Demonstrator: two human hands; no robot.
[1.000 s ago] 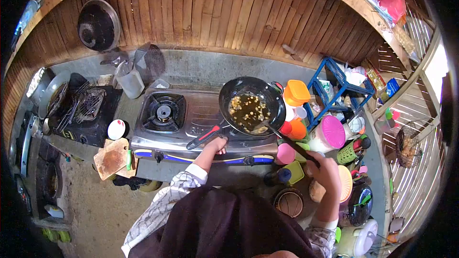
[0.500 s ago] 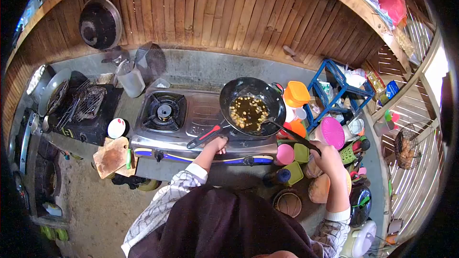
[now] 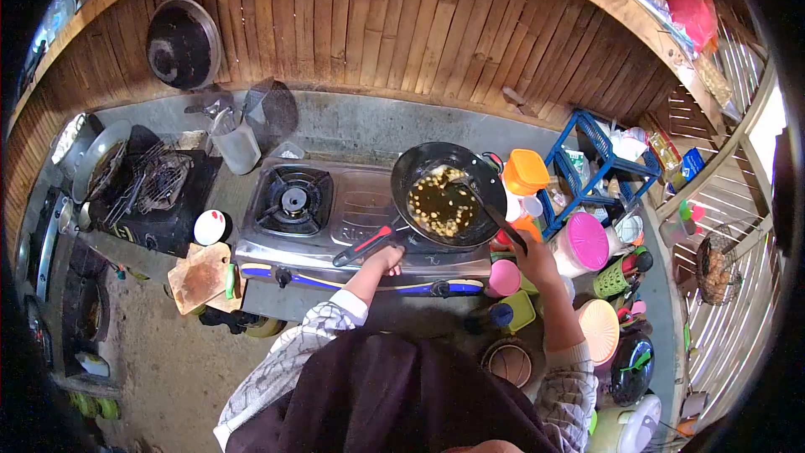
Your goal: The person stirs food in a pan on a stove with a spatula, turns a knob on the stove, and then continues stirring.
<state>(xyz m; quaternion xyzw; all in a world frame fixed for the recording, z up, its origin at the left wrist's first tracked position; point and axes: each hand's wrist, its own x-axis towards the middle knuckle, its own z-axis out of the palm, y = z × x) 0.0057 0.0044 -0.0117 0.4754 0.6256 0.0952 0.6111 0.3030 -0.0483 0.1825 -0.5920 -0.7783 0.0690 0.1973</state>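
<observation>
A black wok point(image 3: 490, 176) with dark oil and small pale yellow pieces of food point(image 3: 440, 222) stands on the right side of a two-burner gas stove point(image 3: 362, 193). My right hand point(image 3: 537, 258) is closed around the handle of a dark spatula point(image 3: 501, 222), whose blade dips into the oil near the wok's upper middle. At the stove's front edge is my left hand point(image 3: 387, 261), fingers curled, just below the wok's red-and-black handle point(image 3: 366, 245). What those fingers close on, if anything, is hidden. The left burner point(image 3: 293, 200) holds no pan.
Left of the stove lie a wooden cutting board point(image 3: 199, 277) with a green-handled knife point(image 3: 230, 281) and a white bowl point(image 3: 210, 226). Plastic containers, a pink lid point(image 3: 587, 242) and a blue rack point(image 3: 579, 164) crowd the right side. A second wok point(image 3: 183, 44) hangs on the wall.
The spatula has swung from the wok's lower right to its upper middle, pushing food pieces toward the lower part. My right hand has moved left. My left hand stays by the handle.
</observation>
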